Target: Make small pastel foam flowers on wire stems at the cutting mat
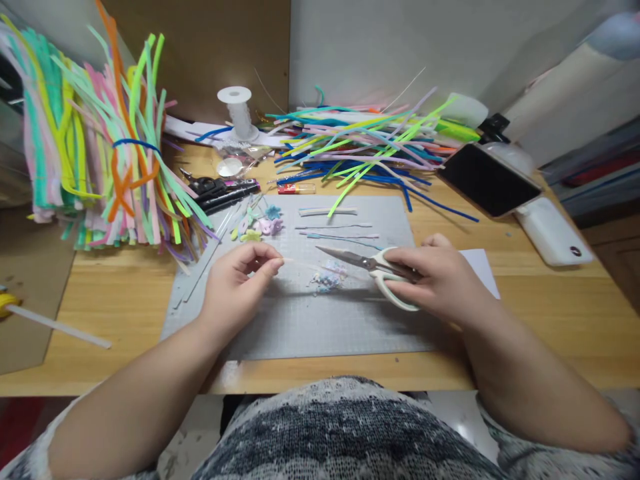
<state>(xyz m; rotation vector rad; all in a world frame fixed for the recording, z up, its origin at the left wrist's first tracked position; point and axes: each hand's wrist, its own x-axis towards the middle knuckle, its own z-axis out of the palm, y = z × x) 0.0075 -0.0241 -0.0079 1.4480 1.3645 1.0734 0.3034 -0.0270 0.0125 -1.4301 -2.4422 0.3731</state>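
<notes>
Watching through the head camera, I have my left hand [240, 283] pinched, thumb and fingertips together on one end of a thin pale strip [299, 264]. The strip reaches across toward my right, above the grey cutting mat [300, 327]; blur hides its far end. My right hand [447, 280] is closed around the handles of the scissors [395, 267], the blades pointing left, near the strip. I can't tell whether the blades are slightly parted, nor whether they touch it.

I judge this to be a moment of holding the strip while lining up the scissors, not a confirmed cut. Working the blades from here would call for a steady left pinch, the strip lying between the edges, and the tips well away from my left fingers.

Below lies a little heap of pastel clippings [327, 279], with thin stems [333, 212] beyond it and small fuzzy shapes [273, 212] at the mat's far left.
</notes>
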